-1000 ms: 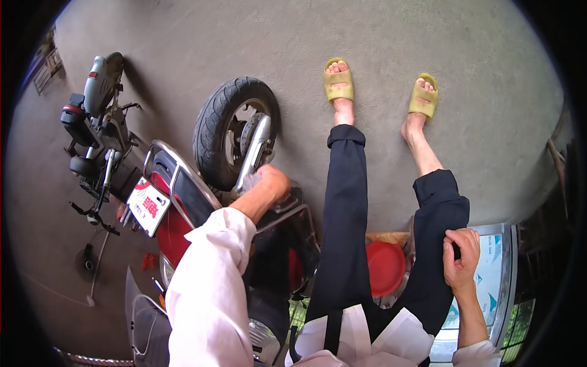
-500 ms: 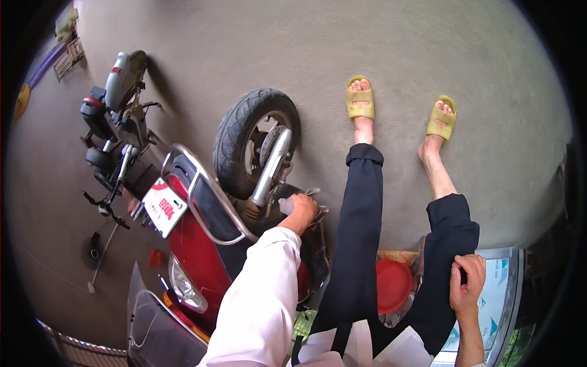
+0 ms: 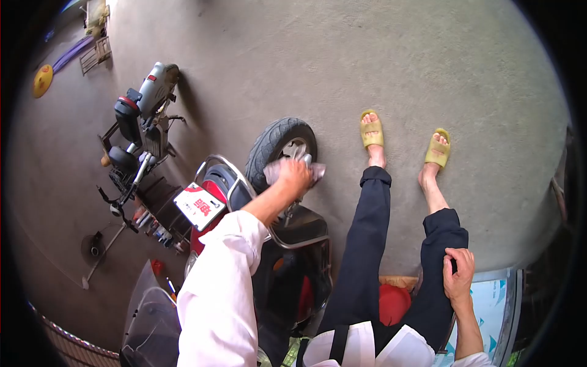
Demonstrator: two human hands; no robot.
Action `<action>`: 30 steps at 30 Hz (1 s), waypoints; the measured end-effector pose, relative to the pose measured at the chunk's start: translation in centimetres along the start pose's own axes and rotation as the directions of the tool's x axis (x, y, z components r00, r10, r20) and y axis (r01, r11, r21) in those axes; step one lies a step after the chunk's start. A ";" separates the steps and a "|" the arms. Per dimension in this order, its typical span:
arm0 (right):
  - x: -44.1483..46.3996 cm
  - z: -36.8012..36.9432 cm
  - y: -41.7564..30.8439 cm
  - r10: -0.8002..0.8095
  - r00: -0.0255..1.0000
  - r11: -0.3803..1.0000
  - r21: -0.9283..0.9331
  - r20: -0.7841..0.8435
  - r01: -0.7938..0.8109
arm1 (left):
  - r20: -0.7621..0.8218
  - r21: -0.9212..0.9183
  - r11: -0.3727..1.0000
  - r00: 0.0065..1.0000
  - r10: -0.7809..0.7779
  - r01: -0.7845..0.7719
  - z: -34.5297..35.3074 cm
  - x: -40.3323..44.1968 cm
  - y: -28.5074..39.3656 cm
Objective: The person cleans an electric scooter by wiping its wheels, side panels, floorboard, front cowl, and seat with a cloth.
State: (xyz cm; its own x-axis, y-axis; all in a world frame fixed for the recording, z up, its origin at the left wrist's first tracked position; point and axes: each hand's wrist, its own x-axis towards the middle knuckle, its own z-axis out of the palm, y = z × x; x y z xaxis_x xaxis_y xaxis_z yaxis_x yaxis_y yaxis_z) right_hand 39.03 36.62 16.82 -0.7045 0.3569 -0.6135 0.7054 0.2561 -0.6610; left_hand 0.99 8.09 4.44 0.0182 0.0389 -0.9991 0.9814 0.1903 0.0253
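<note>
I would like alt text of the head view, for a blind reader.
A person's left hand holds a crumpled cloth at a motorbike wheel; the right hand rests on dark trousers. Yellow slippers are on a grey floor.

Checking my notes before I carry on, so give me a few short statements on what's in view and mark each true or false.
1. The left hand holds a pale cloth at the wheel. True.
2. The right hand grips a handlebar. False: it rests on the right trouser leg.
3. Both feet wear yellowish slippers. True.
4. The red round item is left of both legs. False: it shows between them.
5. The white plate carries red markings. True.
</note>
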 end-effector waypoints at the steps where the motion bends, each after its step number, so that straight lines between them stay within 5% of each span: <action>1: 0.2 0.0 -0.1 0.014 1.000 1.000 -0.005 0.007 -0.014 | -0.134 0.043 0.999 0.990 0.037 -0.032 0.0 2.0 -1.7; 3: 0.7 -0.1 -0.6 0.054 0.998 0.998 0.021 -0.045 -0.054 | -0.291 0.010 1.000 0.957 0.014 -0.012 -0.6 6.2 -3.9; 6: 1.2 1.0 -0.6 0.052 0.998 0.999 0.005 -0.048 -0.052 | -0.316 0.053 0.999 0.949 0.008 0.010 1.4 10.2 -3.8; 9: 1.4 1.8 -2.1 0.050 0.998 0.999 -0.017 -0.024 -0.050 | -0.248 0.089 0.988 0.958 0.143 -0.125 7.1 10.4 -2.5; 11: 1.7 2.3 -3.2 0.094 0.995 0.995 -0.038 -0.014 -0.095 | -0.261 -0.081 0.992 0.962 0.076 -0.100 8.7 7.8 -0.9; 15: 2.2 3.5 -4.4 0.090 0.996 0.992 -0.093 -0.004 -0.090 | 0.151 -0.037 0.999 0.989 0.003 0.003 10.1 4.7 3.8; 17: 2.6 3.9 -5.1 0.073 0.997 0.990 -0.118 0.001 -0.072 | 0.656 -0.018 0.996 0.751 0.078 -0.088 9.7 5.0 5.1; 18: 2.9 4.1 -5.6 0.065 0.998 0.987 -0.147 0.010 -0.063 | 0.724 -0.024 0.987 0.678 0.125 -0.157 8.8 4.2 5.1; 19: 3.2 4.3 -5.9 0.062 0.998 0.982 -0.180 0.021 -0.058 | 0.717 -0.155 0.980 0.667 0.201 -0.129 8.2 3.7 3.9; 21: 4.2 4.1 -7.2 0.038 0.999 0.979 -0.199 0.027 -0.032 | 0.412 -0.356 0.895 0.815 0.408 -0.268 7.3 3.2 1.2; 23: 5.7 3.2 -9.5 0.065 0.995 0.973 -0.228 0.080 -0.045 | 0.119 -0.527 0.835 0.959 0.258 -0.159 1.1 0.7 -3.6; 25: 7.8 1.5 -11.7 0.038 0.997 0.969 -0.246 0.071 -0.019 | -0.220 -0.637 0.754 0.975 0.026 -0.163 -0.8 1.9 -8.7; 30: 11.6 -0.3 -17.3 -0.069 0.995 0.970 -0.228 0.067 0.083 | -0.312 -0.783 0.622 0.856 -0.413 0.015 -2.4 1.1 -19.7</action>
State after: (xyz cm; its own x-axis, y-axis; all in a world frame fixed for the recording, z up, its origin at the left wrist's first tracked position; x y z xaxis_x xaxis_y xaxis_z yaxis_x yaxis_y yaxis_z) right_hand 18.62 36.62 21.27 -0.7552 0.2777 -0.5938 0.6440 0.4829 -0.5933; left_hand -18.76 6.77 2.94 -0.4491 0.2606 -0.8546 0.4614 0.8867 0.0279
